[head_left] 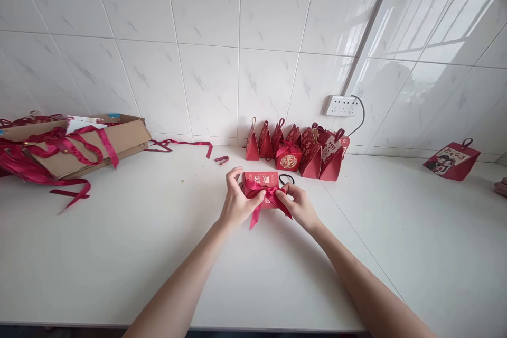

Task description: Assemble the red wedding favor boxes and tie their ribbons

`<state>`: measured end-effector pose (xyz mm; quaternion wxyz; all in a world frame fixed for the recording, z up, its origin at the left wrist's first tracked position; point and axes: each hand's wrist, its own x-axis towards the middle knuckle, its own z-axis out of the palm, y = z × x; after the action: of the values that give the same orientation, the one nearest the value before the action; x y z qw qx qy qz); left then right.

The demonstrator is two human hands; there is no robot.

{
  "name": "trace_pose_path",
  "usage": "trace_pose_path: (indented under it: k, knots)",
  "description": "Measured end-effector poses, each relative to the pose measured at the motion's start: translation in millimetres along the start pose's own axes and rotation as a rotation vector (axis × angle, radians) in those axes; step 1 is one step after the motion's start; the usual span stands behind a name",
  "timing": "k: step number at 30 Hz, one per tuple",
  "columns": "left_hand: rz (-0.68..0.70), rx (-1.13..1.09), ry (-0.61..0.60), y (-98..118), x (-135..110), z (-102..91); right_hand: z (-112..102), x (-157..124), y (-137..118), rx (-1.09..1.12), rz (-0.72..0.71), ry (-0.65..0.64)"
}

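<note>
In the middle of the table a small red gift box (249, 176) with pale lettering stands between my hands. A red satin ribbon (255, 216) is tied across it in a bow, and its two tails hang toward me. My left hand (237, 202) pinches the bow's left side with the thumb, its fingers curled round the box's left edge. On the other side my right hand (295, 202) pinches the right loop between thumb and fingers. Behind my right hand lies a black loop (287, 178), partly hidden.
Several red gift boxes (311, 153) stand in a group near the wall. At left is a cardboard box (127, 140) spilling red ribbons. Another red box (453, 161) stands far right, and a small dark red tool (222, 159) lies behind. A power strip (340, 106) is on the wall.
</note>
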<state>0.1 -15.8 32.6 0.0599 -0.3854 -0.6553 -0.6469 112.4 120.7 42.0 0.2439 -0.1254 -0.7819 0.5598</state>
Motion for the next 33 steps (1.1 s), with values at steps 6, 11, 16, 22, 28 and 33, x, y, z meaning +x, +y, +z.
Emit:
trace_pose_path:
  k: [6,11,16,22,28,33]
  knots:
    - [0.022,0.047,0.015,-0.8,1.5,-0.4,1.5,-1.1,-0.1,0.136,-0.045,0.02]
    - [0.029,0.078,-0.064,-0.3,3.5,-1.6,1.0,-0.2,-5.6,0.292,0.041,-0.004]
    - [-0.011,0.053,-0.034,4.8,2.6,0.0,1.1,1.0,-4.3,0.348,0.072,-0.021]
    - [-0.068,0.027,-0.01,9.9,3.7,0.9,4.5,2.5,3.5,0.363,0.103,-0.015]
    - [-0.083,-0.017,-0.017,10.6,3.4,-0.3,-1.4,-0.5,7.8,-0.064,-0.223,0.088]
    - [-0.077,-0.065,-0.009,7.0,2.7,0.1,-7.4,-0.6,13.3,-0.414,-0.408,-0.088]
